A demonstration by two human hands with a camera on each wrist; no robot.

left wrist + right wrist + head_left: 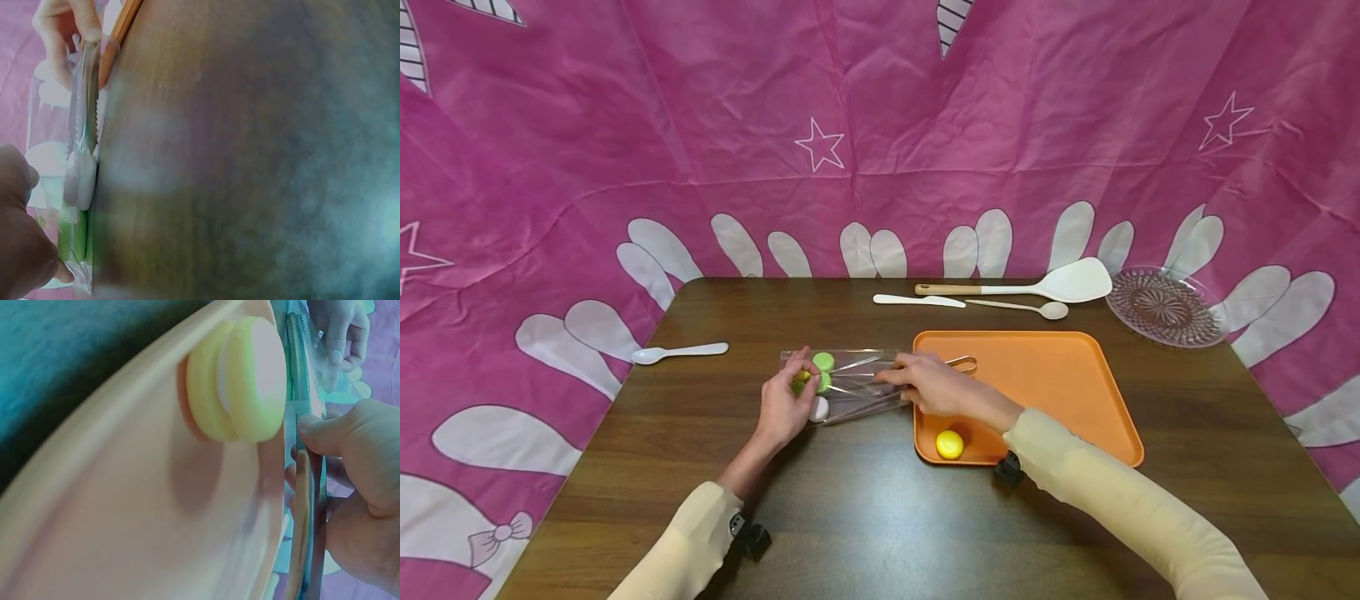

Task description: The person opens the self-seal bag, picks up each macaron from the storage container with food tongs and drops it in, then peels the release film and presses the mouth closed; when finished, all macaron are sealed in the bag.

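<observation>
A clear plastic bag (857, 360) lies near the middle of the table, with green macarons (823, 362), a white macaron (820, 408) and a yellow one (805, 376) in its left part. My left hand (784, 407) pinches the bag at that end. At the bag's right end, my right hand (932, 385) grips metal tongs (303, 519). Their serrated tips reach inside the bag toward the white macaron, as the left wrist view shows; whether they touch it I cannot tell. Another yellow macaron (950, 445) sits on the orange tray (1075, 375), below my right wrist.
Along the back edge lie a white spatula (1075, 281) with a wooden handle, a white knife (917, 301) and a pale wooden spoon (1052, 311). A clear patterned plate (1165, 307) is at the back right corner. At the left edge rests a white plastic spoon (681, 352).
</observation>
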